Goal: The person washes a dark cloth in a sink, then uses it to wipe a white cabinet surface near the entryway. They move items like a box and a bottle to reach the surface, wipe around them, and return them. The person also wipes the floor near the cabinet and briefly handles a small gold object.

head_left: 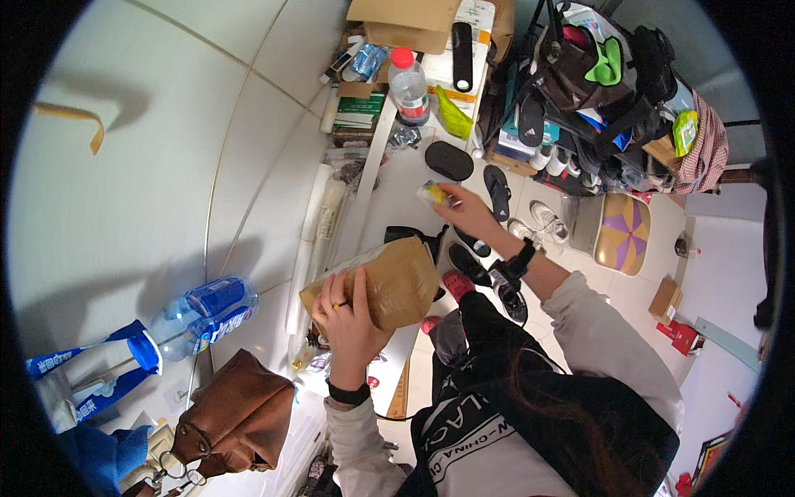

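My left hand [349, 314] is pressed over a box wrapped in brown tape [400, 282], the fingers spread across its side and a ring on one finger. The box is tilted above the white shelf top. Farther forward, my right hand [466, 214] pinches a small, shiny packet with yellow on it [435, 193]; it is blurred. Close beyond that hand a black oval pad [449, 161] lies on the white surface [397, 205]. A black object [404, 234], partly hidden, sits behind the box.
A red-capped plastic bottle [410, 90], a green item [454, 115] and a cardboard box [407, 28] stand farther along. Slippers [497, 189] and white sneakers [548, 220] lie on the floor. A brown leather bag [245, 416] and a blue-labelled bottle [208, 314] hang at the left wall.
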A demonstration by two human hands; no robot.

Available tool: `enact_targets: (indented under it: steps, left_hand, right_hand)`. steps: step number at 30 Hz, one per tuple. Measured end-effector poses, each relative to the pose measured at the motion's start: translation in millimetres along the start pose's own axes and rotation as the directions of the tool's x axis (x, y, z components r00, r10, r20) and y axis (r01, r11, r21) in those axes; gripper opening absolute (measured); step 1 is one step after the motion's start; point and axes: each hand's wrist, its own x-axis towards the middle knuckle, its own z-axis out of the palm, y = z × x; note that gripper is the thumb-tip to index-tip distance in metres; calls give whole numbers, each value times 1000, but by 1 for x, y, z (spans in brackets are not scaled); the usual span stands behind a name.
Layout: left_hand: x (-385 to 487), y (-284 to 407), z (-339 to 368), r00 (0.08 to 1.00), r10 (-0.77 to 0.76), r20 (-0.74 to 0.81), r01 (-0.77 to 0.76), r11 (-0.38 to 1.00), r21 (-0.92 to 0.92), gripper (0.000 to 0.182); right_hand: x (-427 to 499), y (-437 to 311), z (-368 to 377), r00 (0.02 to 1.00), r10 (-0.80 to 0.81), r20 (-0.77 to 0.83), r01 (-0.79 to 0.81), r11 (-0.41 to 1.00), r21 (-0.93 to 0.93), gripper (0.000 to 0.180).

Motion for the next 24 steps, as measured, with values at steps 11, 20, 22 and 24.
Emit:
enact_targets:
  steps: [11, 20, 22, 24]
  left_hand:
    - [-47, -6, -27, 993, -118, -27, 119, 991, 54, 108]
    - [-76, -9, -19, 971, -239, -25, 240, 971, 15, 101]
    - [-82, -9, -18, 966, -260, -17, 260, 965, 28, 101]
    - [-87, -10, -18, 962, -272, -18, 273, 962, 26, 100]
  right_hand:
    - [35, -9, 10, 828, -444, -343, 138, 753, -643, 65]
    - [42, -12, 0, 999, 19, -28, -10, 954, 298, 55]
    - [44, -21, 5, 962, 98, 256, -257, 647, 718, 48]
    - [51, -31, 9, 918, 89, 386, -369, 542, 755, 45]
